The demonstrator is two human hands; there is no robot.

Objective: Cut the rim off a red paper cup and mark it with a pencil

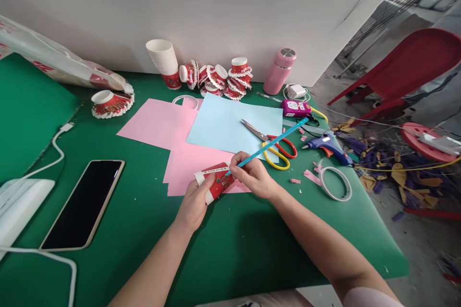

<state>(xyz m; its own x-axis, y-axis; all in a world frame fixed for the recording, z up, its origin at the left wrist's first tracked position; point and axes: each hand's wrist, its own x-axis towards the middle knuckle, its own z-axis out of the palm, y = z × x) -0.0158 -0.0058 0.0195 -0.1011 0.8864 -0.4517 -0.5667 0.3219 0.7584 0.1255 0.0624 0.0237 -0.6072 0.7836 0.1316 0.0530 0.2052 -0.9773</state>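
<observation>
A red paper cup (pixel 218 183) with a white base lies tilted in my left hand (pixel 194 204), whose thumb presses on its side. Along the cup runs a narrow white strip (pixel 215 171) with small dark marks. My right hand (pixel 254 174) pinches a long blue pencil (pixel 270 144), its lower end at the cup's edge by the strip. Beyond my hands, scissors (pixel 270 142) with red and yellow handles lie on a light blue sheet (pixel 219 122). Pink sheets (pixel 158 122) are spread under and beside it.
Stacked paper cups (pixel 162 60), several cut, fringed cups (pixel 216 76) and a pink bottle (pixel 280 72) stand along the wall. On the right lie a blue glue gun (pixel 326 145), a tape roll (pixel 335 183) and a purple box (pixel 295 108). A phone (pixel 84 204) rests at left.
</observation>
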